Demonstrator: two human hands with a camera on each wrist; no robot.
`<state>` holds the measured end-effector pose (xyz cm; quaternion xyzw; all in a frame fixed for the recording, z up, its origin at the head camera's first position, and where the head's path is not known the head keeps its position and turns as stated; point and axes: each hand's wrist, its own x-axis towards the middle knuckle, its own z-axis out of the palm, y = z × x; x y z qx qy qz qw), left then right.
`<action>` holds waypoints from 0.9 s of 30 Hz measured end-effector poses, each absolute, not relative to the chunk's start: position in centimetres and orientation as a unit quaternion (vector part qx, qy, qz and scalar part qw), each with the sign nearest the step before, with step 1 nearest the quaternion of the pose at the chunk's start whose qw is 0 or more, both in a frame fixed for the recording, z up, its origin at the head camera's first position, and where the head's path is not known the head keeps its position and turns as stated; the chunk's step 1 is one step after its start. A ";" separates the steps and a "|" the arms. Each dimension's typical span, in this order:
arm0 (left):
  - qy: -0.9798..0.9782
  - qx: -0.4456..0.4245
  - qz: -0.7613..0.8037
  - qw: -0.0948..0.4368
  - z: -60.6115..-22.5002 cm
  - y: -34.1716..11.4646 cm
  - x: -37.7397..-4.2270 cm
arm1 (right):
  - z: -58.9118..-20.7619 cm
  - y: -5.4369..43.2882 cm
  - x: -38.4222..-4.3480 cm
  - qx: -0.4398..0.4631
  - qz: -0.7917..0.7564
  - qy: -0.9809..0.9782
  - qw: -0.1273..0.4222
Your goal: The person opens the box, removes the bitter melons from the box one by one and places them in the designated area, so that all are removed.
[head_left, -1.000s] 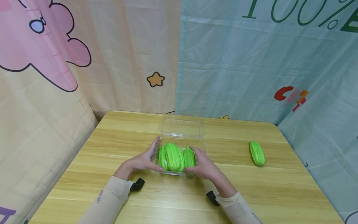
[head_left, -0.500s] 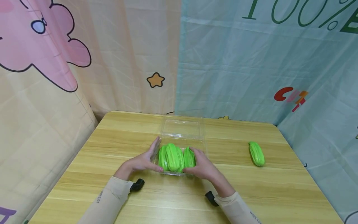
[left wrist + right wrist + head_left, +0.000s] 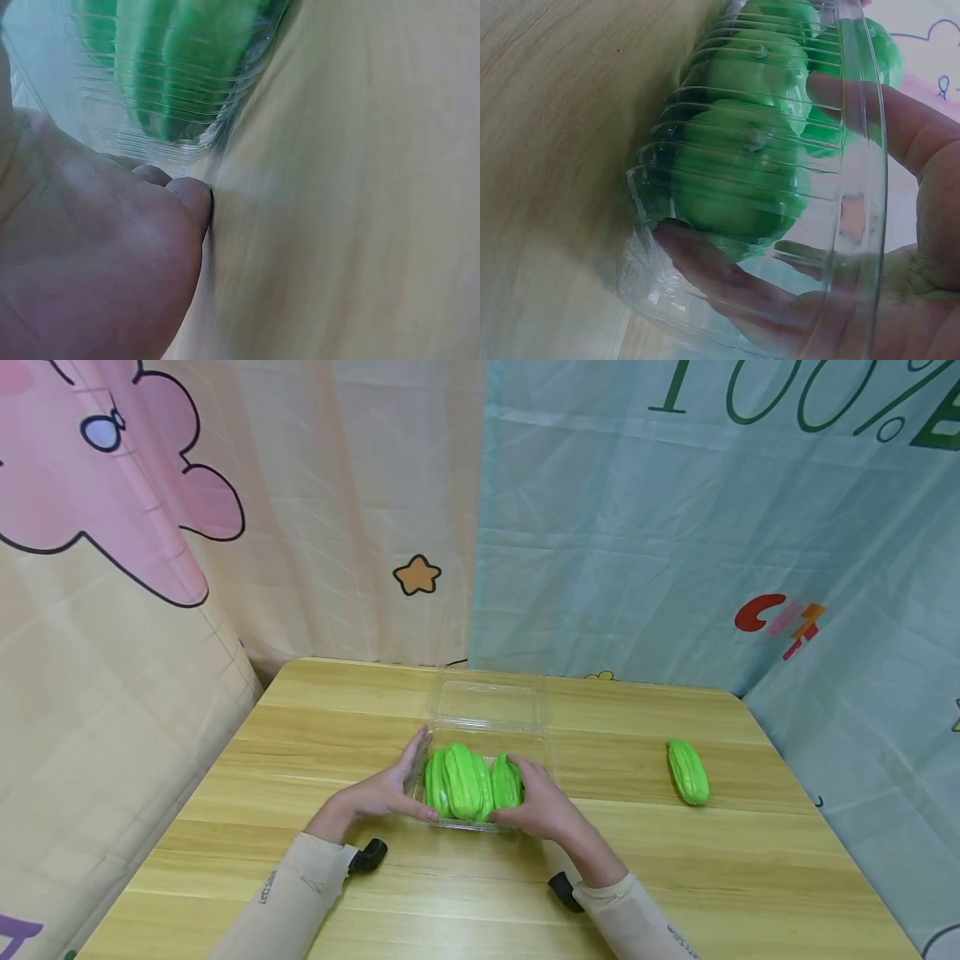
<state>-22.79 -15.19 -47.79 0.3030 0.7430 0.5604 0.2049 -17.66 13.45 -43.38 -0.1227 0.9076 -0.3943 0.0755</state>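
Several green ridged gourds (image 3: 462, 782) lie side by side in a clear plastic box (image 3: 491, 739) with its lid folded back. My right hand (image 3: 546, 802) reaches into the box and holds the rightmost gourd (image 3: 507, 782) between thumb and fingers. Through the clear wall in the right wrist view, the thumb and fingers show around that gourd (image 3: 739, 176). My left hand (image 3: 382, 789) rests against the box's left side, thumb along the front corner and fingers stretched toward the back. In the left wrist view, the palm lies beside the ribbed box wall (image 3: 157, 112).
Another green gourd (image 3: 687, 772) lies alone on the wooden table (image 3: 360, 910), right of the box. The open lid (image 3: 487, 702) lies toward the table's back edge. Printed curtains (image 3: 337, 527) hang behind and at both sides.
My right hand has shifted slightly left with the rightmost gourd, bringing it nearer the others in the box. My left hand stays in place.
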 end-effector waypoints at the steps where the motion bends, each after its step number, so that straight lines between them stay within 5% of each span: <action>1: 0.743 0.303 0.560 0.205 -47.8 -15.2 -22.8 | -43.4 13.4 -17.7 -0.122 -0.394 0.908 0.075; 27: 0.742 0.304 0.561 0.205 -47.7 -15.1 -22.5 | -43.6 13.5 -17.8 -0.124 -0.400 0.904 0.083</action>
